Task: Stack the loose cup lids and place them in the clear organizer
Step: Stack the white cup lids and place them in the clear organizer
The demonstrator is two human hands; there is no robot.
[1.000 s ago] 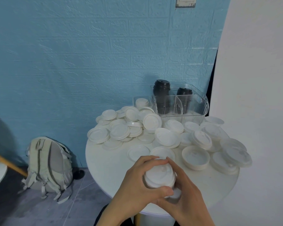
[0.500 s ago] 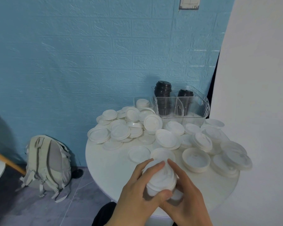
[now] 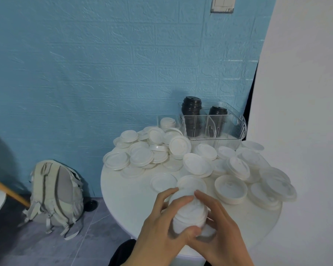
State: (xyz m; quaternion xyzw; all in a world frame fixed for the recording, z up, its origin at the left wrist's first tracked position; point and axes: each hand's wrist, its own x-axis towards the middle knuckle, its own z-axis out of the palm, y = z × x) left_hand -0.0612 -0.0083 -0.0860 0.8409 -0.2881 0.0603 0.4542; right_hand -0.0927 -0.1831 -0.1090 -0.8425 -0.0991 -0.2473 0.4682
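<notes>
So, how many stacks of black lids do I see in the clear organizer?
2. The taller black stack stands in the left compartment of the clear organizer; the shorter black stack stands to its right. More could be hidden behind them.

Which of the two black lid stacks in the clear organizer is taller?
The left black stack is taller: it rises above the clear organizer rim, while the right black stack stands lower.
</notes>
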